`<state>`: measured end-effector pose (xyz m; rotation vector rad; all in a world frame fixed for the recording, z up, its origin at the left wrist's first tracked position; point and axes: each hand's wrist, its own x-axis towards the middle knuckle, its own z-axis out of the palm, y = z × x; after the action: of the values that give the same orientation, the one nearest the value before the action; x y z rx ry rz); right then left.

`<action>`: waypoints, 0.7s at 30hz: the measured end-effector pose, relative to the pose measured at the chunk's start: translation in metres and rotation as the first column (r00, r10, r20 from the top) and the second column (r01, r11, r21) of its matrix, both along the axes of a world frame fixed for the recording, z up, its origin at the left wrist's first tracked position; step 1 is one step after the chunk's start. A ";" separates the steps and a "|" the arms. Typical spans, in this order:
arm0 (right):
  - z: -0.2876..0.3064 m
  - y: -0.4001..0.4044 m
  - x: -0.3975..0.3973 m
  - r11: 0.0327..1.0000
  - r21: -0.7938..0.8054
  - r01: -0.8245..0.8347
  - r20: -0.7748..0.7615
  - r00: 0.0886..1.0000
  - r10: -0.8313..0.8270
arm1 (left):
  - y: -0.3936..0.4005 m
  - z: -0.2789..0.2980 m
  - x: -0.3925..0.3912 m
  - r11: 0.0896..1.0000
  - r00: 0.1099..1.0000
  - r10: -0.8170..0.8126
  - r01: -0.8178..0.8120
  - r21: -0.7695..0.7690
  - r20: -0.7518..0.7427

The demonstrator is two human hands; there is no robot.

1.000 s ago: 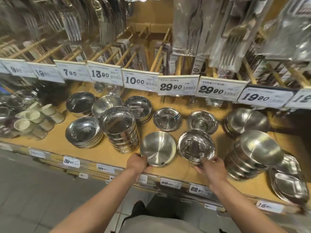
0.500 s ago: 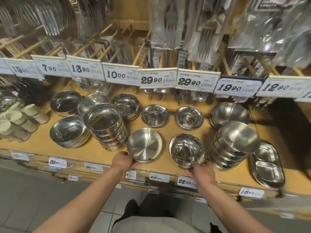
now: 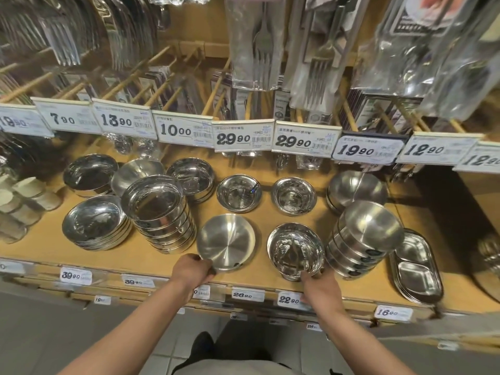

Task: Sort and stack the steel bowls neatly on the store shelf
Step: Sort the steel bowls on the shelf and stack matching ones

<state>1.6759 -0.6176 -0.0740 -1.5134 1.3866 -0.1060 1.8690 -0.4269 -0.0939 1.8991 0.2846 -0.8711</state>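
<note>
Now the brushed steel bowl (image 3: 226,240) sits at the shelf (image 3: 162,262) front, my left hand (image 3: 192,272) gripping its rim at seven o'clock. At its three o'clock, my right hand (image 3: 319,286) pinches the shiny bowl (image 3: 295,251) at five o'clock, just beside a tilted stack (image 3: 362,239).

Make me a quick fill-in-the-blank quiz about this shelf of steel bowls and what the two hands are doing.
1. The left hand grips the rim of the matte ____.
2. The right hand holds the shiny bowl near the shelf's ____ edge.
3. The price tag with the black frame reads ____.
4. The divided trays lie to the ____ of the tilted stack.

Missing words: bowl; front; 19.90; right
</note>
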 end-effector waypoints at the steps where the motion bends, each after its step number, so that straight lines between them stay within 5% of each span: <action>1: 0.003 0.002 -0.002 0.999 -0.041 -0.020 -0.016 1.000 0.019 | 0.000 0.003 -0.002 0.998 0.998 -0.033 0.030 0.056 0.044; 5: 0.017 0.009 -0.002 0.974 -0.218 -0.062 -0.018 0.998 0.059 | -0.007 0.030 -0.014 0.940 0.888 -0.268 0.156 0.303 0.375; 10: 0.036 0.008 0.007 0.967 -0.251 -0.043 0.053 0.997 0.058 | -0.045 0.067 -0.022 0.935 0.777 -0.355 0.291 0.204 0.520; 17: 0.057 -0.010 0.022 0.983 -0.175 0.045 0.214 0.977 -0.006 | -0.097 0.082 -0.006 0.925 0.862 -0.350 0.379 -0.008 0.366; 21: 0.064 -0.016 0.027 0.984 -0.166 0.065 0.254 0.967 -0.021 | -0.132 0.075 0.009 0.900 0.848 -0.410 0.435 0.000 0.337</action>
<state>1.7025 -0.6335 -0.0098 -1.5517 1.2312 -0.4418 1.8784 -0.5590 -0.0187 2.0302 -0.3854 -0.8122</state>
